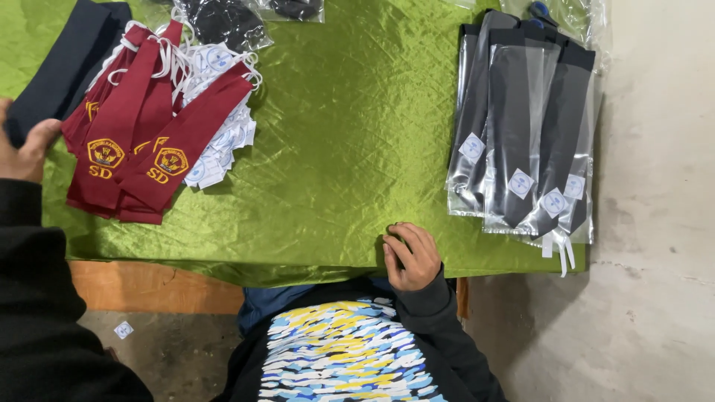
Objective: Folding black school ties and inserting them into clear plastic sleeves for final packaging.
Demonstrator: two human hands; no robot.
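— Left hand at nine o'clock, fingers clamped on the end of a long navy cloth piece, matte and flat, running up toward eleven o'clock. Wrist inside a black sleeve.

— And the right hand?

— At six o'clock, fingers curled together, knuckles down on the near edge of the worktop, gripping nothing. Hard to tell whether anything small sits under the fingertips.

— Beside the navy piece?

— Pile of maroon ties, smooth weave, pointed ends, yellow embroidered crests, white elastic loops at the top. Just under them, a heap of small white paper tags.

— At two o'clock?

— Stack of dark ties in clear plastic sleeves, glossy, overlapping like a fan, each with a small square label; white strings hanging from the lowest.

— Surface?

— Shiny green satin cloth, heavily creased, draped over a wooden worktop. Bare grey concrete floor to the right and below.

— Cut off?

— More dark bagged items at twelve o'clock, cropped by the frame.
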